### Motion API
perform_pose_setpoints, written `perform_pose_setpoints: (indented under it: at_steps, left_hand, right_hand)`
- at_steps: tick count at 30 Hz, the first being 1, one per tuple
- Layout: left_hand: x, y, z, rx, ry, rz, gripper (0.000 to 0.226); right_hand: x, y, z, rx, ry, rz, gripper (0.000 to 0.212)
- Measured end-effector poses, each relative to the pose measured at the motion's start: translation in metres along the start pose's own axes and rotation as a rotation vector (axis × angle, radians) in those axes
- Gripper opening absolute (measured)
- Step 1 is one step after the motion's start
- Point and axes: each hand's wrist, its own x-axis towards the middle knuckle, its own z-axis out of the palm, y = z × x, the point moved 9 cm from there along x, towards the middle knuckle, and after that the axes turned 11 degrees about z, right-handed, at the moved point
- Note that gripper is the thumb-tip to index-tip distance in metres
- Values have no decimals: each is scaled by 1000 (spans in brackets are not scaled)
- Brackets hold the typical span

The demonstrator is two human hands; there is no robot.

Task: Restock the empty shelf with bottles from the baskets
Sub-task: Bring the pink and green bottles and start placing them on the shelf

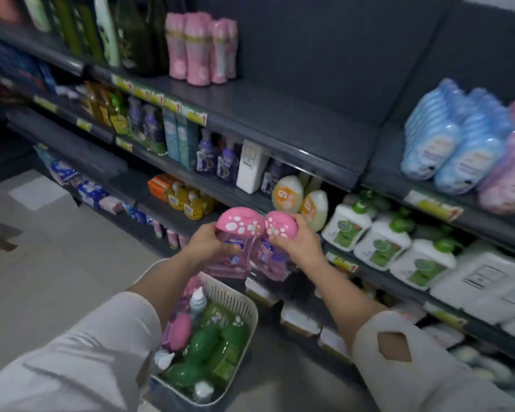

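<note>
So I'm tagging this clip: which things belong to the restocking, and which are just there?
Job:
left hand and right hand, each holding a pink bottle
basket
empty shelf

Just there:
white pump bottles
blue bottle packs

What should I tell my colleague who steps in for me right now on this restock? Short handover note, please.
Left hand: holds one pink-capped bottle.
Right hand: holds a second pink-capped bottle, touching the first.
Both are up in front of the shelves, above the basket on the floor.
Done: two bottles lifted out.
Left: place them on the bare shelf beside the tall pink bottles; the basket still holds green and pink bottles.
</note>
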Motion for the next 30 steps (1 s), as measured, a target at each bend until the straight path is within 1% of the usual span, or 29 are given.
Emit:
perform_pose_setpoints:
  at_steps: [4,9,10,13,15,18,22,24,27,30]
  left_hand:
    - [-5,60,69,-20,-76,119,44]
    - [-24,132,170,-60,-177,254,56]
    - [-27,145,190,-61,-191,280,54]
    - [-42,183,249,-76,-235,353,38]
    - [-50,203,285,-100,-271,380,38]
    - [-59,228,333,-97,-356,419,52]
    - [-63,264,386,-105,-432,480,50]
    - [-56,282,407,-120,-444,502,48]
    - [-36,304,437,-149,-446,529,51]
    - [-14,326,462,-127,-428,577,51]
  right_hand:
    - [-25,9,-94,37,118,-33,57]
    - [-73,33,-218,88,305,-46,55]
    - [-83,39,-241,101,338,-56,54]
    - [-111,59,-307,150,443,-73,51]
    - [-125,72,-344,168,515,-70,47]
    - [-139,92,-391,190,604,-53,45]
    - [-144,109,-443,243,708,-30,51]
    - [-139,113,-467,281,753,-30,53]
    - [-129,112,-501,300,805,-43,49]
    - [-116,111,-531,306,860,-43,46]
